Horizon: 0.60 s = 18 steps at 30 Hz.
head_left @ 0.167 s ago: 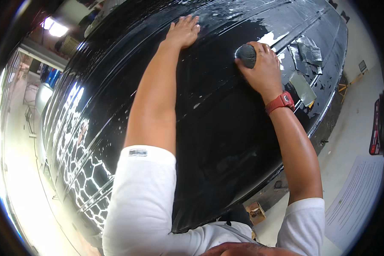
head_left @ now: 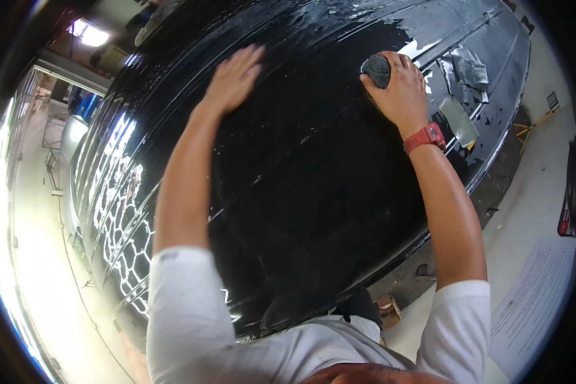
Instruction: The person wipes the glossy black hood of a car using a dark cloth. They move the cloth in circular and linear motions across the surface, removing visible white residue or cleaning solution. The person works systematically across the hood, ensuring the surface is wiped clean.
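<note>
A large, black, glossy car panel point(head_left: 313, 192) stretches out in front of me, wet with streaks and droplets toward its far part. My right hand point(head_left: 404, 93), with a red watch at the wrist, curls round a dark grey rounded sponge or pad point(head_left: 376, 70) on the panel. To the left, my left hand point(head_left: 233, 80) has its fingers stretched out, palm down over the panel, holding nothing. Motion smears it a little, and I cannot tell whether it touches the surface.
Right of my right hand lie crumpled dark grey wet sheets point(head_left: 470, 73) and a flat grey-green rectangular piece point(head_left: 459, 121) on the panel. Beyond the right edge are a yellow stand point(head_left: 536, 125) and a printed paper point(head_left: 534, 301). A bright lamp point(head_left: 88, 33) shines at upper left.
My left hand has swept left and nearer to me across the panel. My right hand stays on the sponge, nearly in place. The whole view has shifted slightly.
</note>
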Each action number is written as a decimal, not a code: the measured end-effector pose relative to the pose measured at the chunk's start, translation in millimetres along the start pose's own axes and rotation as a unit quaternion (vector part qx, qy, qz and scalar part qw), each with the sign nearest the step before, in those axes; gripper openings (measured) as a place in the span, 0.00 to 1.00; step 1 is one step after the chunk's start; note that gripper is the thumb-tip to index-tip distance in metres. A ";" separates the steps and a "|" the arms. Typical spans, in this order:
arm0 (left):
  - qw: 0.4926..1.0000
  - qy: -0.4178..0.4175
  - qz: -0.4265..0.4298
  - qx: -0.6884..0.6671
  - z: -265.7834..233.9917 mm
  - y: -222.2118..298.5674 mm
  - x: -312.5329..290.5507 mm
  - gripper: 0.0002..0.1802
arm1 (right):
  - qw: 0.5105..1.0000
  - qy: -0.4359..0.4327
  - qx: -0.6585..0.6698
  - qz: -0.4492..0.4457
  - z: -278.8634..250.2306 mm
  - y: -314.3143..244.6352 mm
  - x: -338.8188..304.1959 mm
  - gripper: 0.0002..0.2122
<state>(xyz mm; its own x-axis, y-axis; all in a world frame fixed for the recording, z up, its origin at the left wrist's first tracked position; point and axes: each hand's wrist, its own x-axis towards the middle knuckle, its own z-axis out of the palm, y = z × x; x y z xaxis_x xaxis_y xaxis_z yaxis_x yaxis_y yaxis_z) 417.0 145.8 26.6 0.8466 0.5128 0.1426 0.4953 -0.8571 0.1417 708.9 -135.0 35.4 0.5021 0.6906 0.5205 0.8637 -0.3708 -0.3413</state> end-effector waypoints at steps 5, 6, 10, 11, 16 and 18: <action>0.973 -0.023 -0.224 0.047 -61.8 -86.8 -273.1 0.32 | 1.000 0.012 0.007 -0.010 7.8 -12.1 0.1 0.26; 0.970 -0.021 -0.237 0.059 -62.5 -89.1 -285.5 0.32 | 1.000 0.010 0.008 -0.008 7.4 -15.0 0.2 0.26; 0.993 0.003 -0.102 0.062 -35.4 -19.6 -142.2 0.32 | 1.000 0.004 -0.004 -0.007 4.2 -9.0 0.6 0.25; 0.994 -0.011 -0.078 0.081 -24.1 0.7 -85.7 0.33 | 1.000 0.011 -0.010 -0.015 6.8 -6.7 1.5 0.25; 0.993 0.023 -0.099 0.068 -4.0 65.2 23.1 0.34 | 1.000 0.006 -0.004 -0.026 6.5 -15.6 10.9 0.26; 0.997 0.020 -0.043 0.064 -0.7 70.7 -20.3 0.33 | 1.000 -0.004 -0.015 -0.016 7.1 -7.1 7.8 0.26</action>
<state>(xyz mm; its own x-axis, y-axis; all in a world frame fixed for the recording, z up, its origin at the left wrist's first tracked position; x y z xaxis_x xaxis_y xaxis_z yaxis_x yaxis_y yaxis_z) 434.7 74.8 34.4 0.7934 0.5832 0.1745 0.5879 -0.8084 0.0289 706.4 -122.5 36.3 0.4735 0.7077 0.5243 0.8806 -0.3670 -0.2998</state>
